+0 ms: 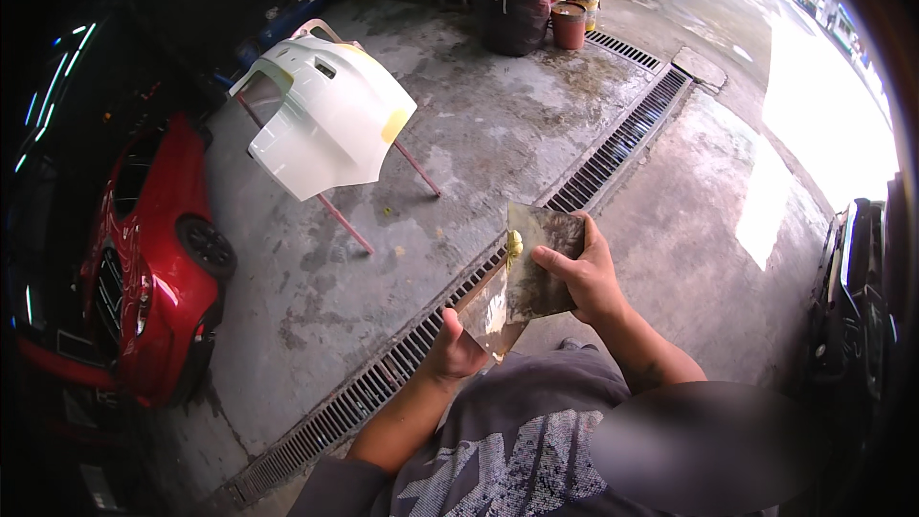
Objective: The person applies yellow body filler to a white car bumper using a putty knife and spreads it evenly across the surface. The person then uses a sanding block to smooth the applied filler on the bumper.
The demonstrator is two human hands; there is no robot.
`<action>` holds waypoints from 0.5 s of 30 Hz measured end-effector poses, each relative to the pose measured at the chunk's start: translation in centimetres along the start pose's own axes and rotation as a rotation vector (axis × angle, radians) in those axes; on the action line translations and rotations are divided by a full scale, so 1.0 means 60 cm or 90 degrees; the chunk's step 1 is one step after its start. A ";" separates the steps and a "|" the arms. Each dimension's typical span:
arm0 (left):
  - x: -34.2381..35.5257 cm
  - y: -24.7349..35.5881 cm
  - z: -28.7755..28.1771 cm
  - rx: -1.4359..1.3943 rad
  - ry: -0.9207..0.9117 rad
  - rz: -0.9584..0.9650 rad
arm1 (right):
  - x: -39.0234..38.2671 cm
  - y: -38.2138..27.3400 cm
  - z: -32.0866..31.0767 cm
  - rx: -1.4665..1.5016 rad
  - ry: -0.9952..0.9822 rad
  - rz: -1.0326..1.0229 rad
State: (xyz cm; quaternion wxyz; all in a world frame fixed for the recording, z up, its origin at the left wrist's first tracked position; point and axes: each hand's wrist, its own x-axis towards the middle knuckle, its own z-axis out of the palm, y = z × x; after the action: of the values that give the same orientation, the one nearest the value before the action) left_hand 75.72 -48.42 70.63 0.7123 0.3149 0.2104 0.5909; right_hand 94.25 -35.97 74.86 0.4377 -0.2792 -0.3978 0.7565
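Observation:
My right hand (592,273) grips a thin, dark-smeared flat plate (544,230), thumb on its face and the fingers behind it. A small lump of yellow putty (515,244) sits by that plate's left edge. In my left hand (455,352) is a second flat plate (486,314), tan with a shiny pale patch; the thumb rests at its left edge. The two plates meet or overlap in front of my chest, and I cannot tell which part touches. Ahead to the left, a white car body panel (330,115) with yellow patches is propped on a stand with red legs (345,222).
A red car (177,268) stands at the left. A slotted drain grate (383,390) crosses the floor diagonally beneath my hands. A stuffed black bag (512,19) and buckets (569,27) stand at the far side. Dark vehicle parts (847,297) sit at the right edge.

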 end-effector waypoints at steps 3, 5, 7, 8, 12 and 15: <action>0.009 0.006 -0.024 -0.019 0.028 -0.036 | -0.038 0.026 0.024 -0.194 -0.135 -0.058; 0.002 -0.003 -0.045 -0.168 0.104 -0.044 | -0.020 0.044 0.012 -0.181 -0.099 -0.044; 0.021 0.010 -0.024 -0.221 0.215 0.007 | 0.012 0.016 0.003 0.060 0.015 -0.023; 0.015 0.017 -0.031 -0.217 0.254 0.016 | 0.021 0.004 -0.015 0.109 0.052 -0.020; -0.036 0.054 -0.065 -0.170 0.157 -0.040 | 0.047 0.052 -0.087 0.096 0.129 0.000; -0.062 0.101 -0.070 0.067 0.209 -0.155 | 0.051 0.068 -0.069 0.126 0.163 -0.015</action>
State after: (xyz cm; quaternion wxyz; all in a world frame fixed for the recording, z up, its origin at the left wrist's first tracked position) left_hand 67.79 -50.56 71.60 0.7174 0.2232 0.3905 0.5320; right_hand 94.22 -33.00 68.97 0.5188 -0.3243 -0.2658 0.7450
